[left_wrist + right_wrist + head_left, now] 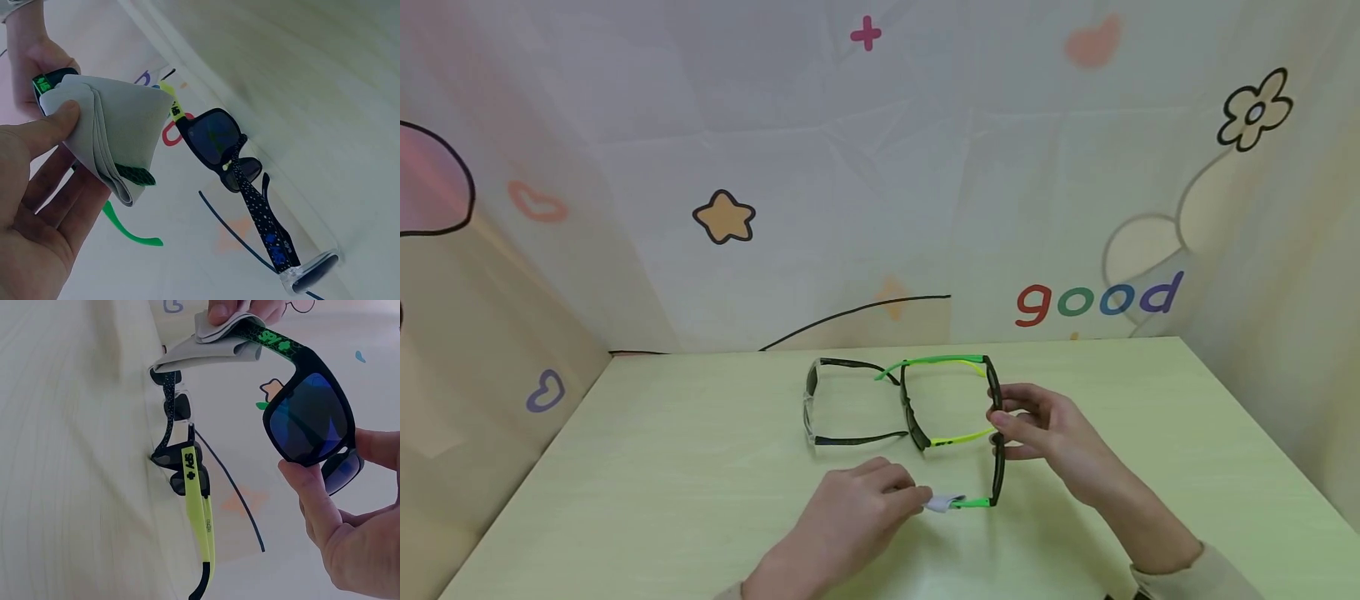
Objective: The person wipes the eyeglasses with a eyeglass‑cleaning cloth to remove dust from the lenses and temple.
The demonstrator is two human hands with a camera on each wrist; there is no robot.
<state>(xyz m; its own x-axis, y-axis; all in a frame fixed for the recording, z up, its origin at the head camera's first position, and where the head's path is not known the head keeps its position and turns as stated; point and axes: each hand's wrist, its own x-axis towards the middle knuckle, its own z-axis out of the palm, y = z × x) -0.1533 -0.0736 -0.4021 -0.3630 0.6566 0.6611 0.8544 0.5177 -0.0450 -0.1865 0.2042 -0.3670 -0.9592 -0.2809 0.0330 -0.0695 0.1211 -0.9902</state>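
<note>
Black-framed sunglasses with green temples [312,419] are held up by my right hand [1067,437], whose fingers and thumb grip the front frame around the middle. My left hand [865,508] pinches a folded light grey cloth [125,119] around one green temple; the temple's tip pokes out of the cloth in the left wrist view. In the right wrist view the lenses look dark blue, and the thumb and fingers sit at the bridge and lens edges. The other green temple [131,231] extends free, unfolded.
Behind the held pair, sunglasses with yellow temples [199,506] rest on the pale table [662,500]. To their left lies a clear-framed pair with dark speckled temples [256,212]. A printed curtain [850,167] hangs along the table's back.
</note>
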